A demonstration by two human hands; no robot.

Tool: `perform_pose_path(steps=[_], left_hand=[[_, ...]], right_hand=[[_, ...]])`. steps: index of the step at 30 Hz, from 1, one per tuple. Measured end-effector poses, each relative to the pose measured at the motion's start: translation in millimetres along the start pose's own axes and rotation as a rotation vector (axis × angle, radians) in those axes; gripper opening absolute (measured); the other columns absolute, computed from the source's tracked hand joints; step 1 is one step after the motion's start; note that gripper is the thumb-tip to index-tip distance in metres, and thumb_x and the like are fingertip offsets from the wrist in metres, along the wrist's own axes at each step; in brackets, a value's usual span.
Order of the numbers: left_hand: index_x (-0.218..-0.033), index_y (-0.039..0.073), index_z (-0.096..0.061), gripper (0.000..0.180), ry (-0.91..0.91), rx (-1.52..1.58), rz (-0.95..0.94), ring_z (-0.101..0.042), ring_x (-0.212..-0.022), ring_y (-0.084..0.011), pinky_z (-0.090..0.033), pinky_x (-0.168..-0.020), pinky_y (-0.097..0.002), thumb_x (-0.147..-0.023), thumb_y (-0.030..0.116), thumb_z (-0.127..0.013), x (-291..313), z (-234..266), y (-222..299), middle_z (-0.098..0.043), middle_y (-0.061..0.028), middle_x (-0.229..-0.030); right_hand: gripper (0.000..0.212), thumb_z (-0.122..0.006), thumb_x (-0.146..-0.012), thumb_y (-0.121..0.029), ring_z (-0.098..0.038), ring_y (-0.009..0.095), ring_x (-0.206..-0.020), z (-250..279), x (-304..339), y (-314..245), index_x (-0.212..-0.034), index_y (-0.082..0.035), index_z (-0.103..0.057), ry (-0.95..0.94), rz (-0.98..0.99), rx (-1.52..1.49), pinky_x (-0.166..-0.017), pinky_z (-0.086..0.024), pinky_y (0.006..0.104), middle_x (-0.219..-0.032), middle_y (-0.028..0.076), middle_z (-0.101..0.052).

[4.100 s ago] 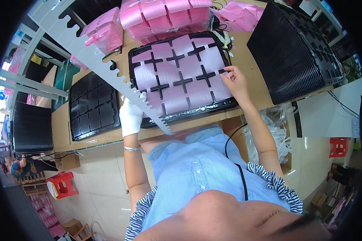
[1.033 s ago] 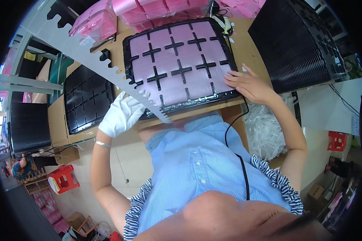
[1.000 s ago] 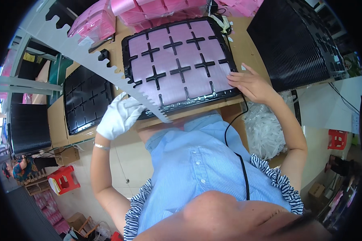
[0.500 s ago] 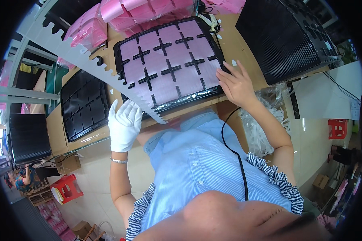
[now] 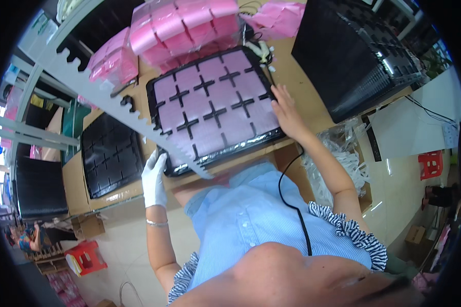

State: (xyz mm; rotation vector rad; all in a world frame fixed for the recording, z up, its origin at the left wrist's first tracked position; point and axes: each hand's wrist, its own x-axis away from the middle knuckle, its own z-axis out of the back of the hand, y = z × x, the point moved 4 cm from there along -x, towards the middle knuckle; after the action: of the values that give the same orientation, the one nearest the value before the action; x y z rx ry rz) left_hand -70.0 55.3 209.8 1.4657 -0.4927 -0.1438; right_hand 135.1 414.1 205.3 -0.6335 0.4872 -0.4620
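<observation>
A black plastic tray (image 5: 225, 155) with cross-shaped dividers lies before me on the bench, its compartments filled with flat pinkish-violet pieces. At its near left corner is my left hand (image 5: 154, 185), in a white glove, seen side-on with fingers stretched against the tray's edge. My bare right hand (image 5: 289, 113) lies along the right rim, fingers extended and slightly spread. A grey toothed strip (image 5: 120, 110) slants across the view, hiding part of the tray's left side and near left corner.
Left of the tray lies another black tray (image 5: 110, 158). Pink wrapped bundles (image 5: 189, 25) stand behind, with a smaller pink bundle (image 5: 115, 59) beside them. A tall stack of black trays (image 5: 343, 61) rises at the right. Clear plastic scraps (image 5: 338, 158) fill a box below the bench.
My left hand has gone from beside the toothed strip to the tray's near left corner, its fingers straighter. My right hand stays at the right rim. The whole view has shifted.
</observation>
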Motion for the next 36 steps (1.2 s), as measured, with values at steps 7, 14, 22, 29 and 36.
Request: perform_pose_path(steps=[7,14,22,29,36], left_hand=[[-0.107,0.002,-0.060,0.024,-0.103,0.266,0.129,-0.061,-0.092,-0.0117,-0.048,-0.082,-0.0265,-0.087,0.014,-0.065,-14.4,-11.3,24.6,-0.065,-0.0047,-0.102],[-0.103,0.001,-0.062,0.021,-0.104,0.357,-0.142,-0.061,-0.095,-0.0158,-0.047,-0.088,-0.0288,-0.084,0.008,-0.064,-14.8,48.5,98.8,-0.064,-0.0068,-0.100],[-0.114,0.001,-0.061,0.027,0.464,0.098,-0.525,-0.055,-0.108,-0.0157,-0.044,-0.096,-0.0313,-0.091,0.014,-0.058,107.1,241.7,209.0,-0.060,-0.0074,-0.113],[-0.117,0.000,-0.061,0.029,0.683,-1.091,-0.635,-0.056,-0.107,-0.0253,-0.043,-0.094,-0.0324,-0.093,0.016,-0.055,155.1,179.2,237.9,-0.058,-0.0178,-0.116],[-0.103,0.003,-0.056,0.021,0.603,-1.599,-0.649,-0.066,-0.060,-0.0348,-0.056,-0.054,-0.0415,-0.083,0.006,-0.052,49.4,77.0,88.9,-0.057,-0.0270,-0.119]], right_hand=[[0.048,-0.041,-0.099,-0.027,-0.006,0.043,-0.142,6.8,3.8,-0.8,-0.141,-0.003,-0.036,0.114,0.032,0.004,-0.114,-0.012,0.0483,-0.149,0.027,-0.024],[0.045,-0.037,-0.101,-0.030,-0.012,0.038,-0.143,53.9,20.0,-8.0,-0.136,-0.003,-0.044,0.313,0.061,-0.074,-0.114,-0.015,0.0465,-0.149,0.022,-0.027],[0.048,-0.030,-0.103,-0.036,-0.035,0.032,-0.134,89.0,52.1,21.4,-0.125,0.000,-0.054,0.421,-0.098,-0.212,-0.110,-0.026,0.0395,-0.141,0.019,-0.041],[0.051,-0.031,-0.103,-0.040,-0.039,0.026,-0.131,63.4,57.6,14.8,-0.124,-0.001,-0.057,0.345,-0.175,-0.357,-0.098,-0.042,0.0338,-0.141,0.018,-0.041],[0.052,-0.029,-0.103,-0.038,-0.038,0.027,-0.131,45.0,57.9,5.5,-0.121,0.001,-0.059,0.247,-0.171,-0.305,-0.102,-0.036,0.0339,-0.142,0.017,-0.040]])
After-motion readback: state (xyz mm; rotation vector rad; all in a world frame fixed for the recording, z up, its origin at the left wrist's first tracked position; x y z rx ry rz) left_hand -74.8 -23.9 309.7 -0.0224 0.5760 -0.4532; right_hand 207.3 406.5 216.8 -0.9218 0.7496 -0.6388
